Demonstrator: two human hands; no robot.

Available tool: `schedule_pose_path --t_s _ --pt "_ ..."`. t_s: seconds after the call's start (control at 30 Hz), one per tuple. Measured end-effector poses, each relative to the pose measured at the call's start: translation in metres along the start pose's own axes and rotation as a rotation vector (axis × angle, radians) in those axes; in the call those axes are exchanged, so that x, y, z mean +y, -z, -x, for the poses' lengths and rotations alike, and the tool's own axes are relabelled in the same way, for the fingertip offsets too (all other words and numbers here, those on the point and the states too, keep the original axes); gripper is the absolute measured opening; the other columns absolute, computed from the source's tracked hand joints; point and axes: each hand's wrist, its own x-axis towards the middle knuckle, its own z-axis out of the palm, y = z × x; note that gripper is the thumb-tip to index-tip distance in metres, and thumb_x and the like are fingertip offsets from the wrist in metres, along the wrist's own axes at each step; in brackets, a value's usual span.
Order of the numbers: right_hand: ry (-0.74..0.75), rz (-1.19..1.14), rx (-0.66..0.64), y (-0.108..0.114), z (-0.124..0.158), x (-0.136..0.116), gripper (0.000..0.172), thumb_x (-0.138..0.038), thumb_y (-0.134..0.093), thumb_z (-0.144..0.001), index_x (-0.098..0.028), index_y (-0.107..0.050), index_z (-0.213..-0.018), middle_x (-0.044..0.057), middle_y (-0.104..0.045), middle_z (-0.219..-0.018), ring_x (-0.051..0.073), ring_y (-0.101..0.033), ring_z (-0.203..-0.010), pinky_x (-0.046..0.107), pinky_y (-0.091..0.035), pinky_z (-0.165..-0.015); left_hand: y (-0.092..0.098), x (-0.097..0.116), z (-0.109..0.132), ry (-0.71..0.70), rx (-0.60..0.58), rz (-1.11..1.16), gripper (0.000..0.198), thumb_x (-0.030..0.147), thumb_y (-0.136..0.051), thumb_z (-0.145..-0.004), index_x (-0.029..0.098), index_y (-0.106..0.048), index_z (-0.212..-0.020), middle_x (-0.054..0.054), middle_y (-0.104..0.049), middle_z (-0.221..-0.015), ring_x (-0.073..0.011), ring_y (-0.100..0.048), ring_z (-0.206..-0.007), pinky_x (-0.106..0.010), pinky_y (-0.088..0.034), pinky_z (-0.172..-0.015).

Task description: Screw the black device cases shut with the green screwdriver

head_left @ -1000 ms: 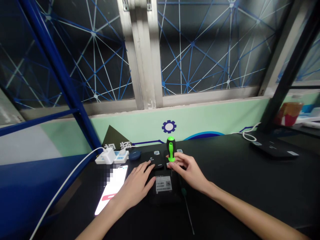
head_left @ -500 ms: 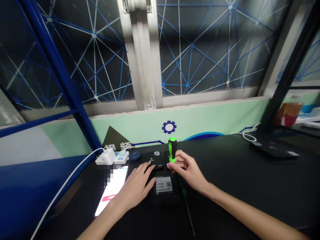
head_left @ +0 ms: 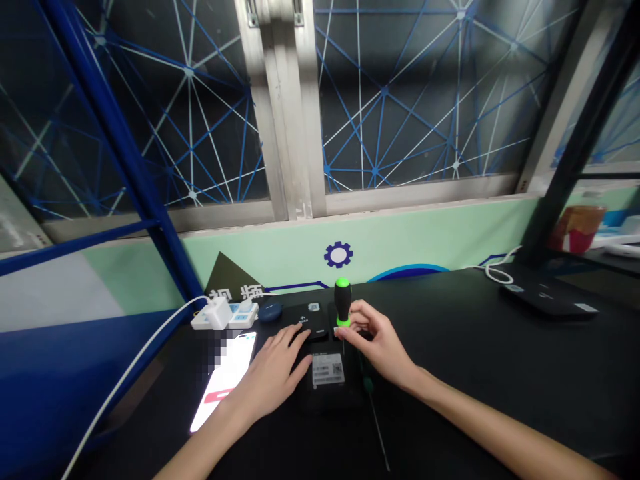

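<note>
My right hand [head_left: 375,337] grips the lower part of a black and green screwdriver [head_left: 343,303], which stands upright with its tip at the top right part of a black device. That device [head_left: 325,397] carries a white label [head_left: 328,369] and lies in front of me. Spread over its left edge, my left hand [head_left: 283,370] rests with its fingertips near a second black box [head_left: 311,320] behind. A thin second screwdriver with a dark green handle [head_left: 369,385] lies along the right side of the labelled device.
A lit phone [head_left: 227,380] lies left of my left hand. Behind it are a white power strip [head_left: 243,316] with a cable and a dark blue case [head_left: 270,311]. Another black device [head_left: 547,299] sits at the far right near a white cable [head_left: 497,272].
The upright screwdriver's handle has turned about its axis and its top has dipped slightly. My right fingers have shifted a little; my left hand has stayed in place.
</note>
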Motion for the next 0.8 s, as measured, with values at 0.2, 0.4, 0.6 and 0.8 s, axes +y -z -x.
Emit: schedule_pose_path --t_s 0.2,0.4,0.6,0.8 --pt "0.036 0.041 -0.068 0.001 0.001 0.003 0.017 -0.032 -0.068 -0.088 -0.019 -0.064 -0.099 0.003 -0.069 -0.086 0.017 -0.065 -0.076 0.029 -0.053 -0.073 0.001 0.001 0.0 0.01 -0.006 0.001 0.049 0.047 -0.036 -0.102 0.025 -0.04 -0.146 -0.008 -0.042 -0.151 -0.0304 -0.038 -0.138 -0.053 -0.039 -0.108" --pt "0.062 0.064 -0.041 0.001 0.001 0.008 0.013 -0.03 -0.068 -0.088 -0.018 -0.067 -0.093 0.003 -0.07 -0.082 0.017 -0.066 -0.073 0.028 -0.054 -0.07 0.001 0.002 0.0 0.017 -0.013 0.022 0.05 0.048 -0.034 -0.102 0.026 -0.038 -0.147 -0.008 -0.04 -0.152 -0.0294 -0.038 -0.139 -0.052 -0.039 -0.108" --pt "0.041 0.058 -0.016 0.0 0.001 0.011 0.012 -0.029 -0.069 -0.087 -0.018 -0.067 -0.09 0.002 -0.069 -0.08 0.016 -0.066 -0.071 0.027 -0.054 -0.069 -0.002 -0.001 0.001 0.003 0.013 0.041 0.05 0.049 -0.035 -0.102 0.027 -0.039 -0.147 -0.009 -0.041 -0.151 -0.0302 -0.039 -0.137 -0.05 -0.041 -0.106" --pt "0.004 0.05 -0.051 0.004 -0.004 0.011 0.014 -0.031 -0.071 -0.086 -0.018 -0.067 -0.089 0.002 -0.071 -0.08 0.017 -0.067 -0.074 0.027 -0.055 -0.072 0.0 0.001 0.0 0.023 -0.015 0.037 0.05 0.049 -0.034 -0.102 0.026 -0.039 -0.147 -0.008 -0.04 -0.152 -0.0303 -0.037 -0.139 -0.05 -0.04 -0.107"
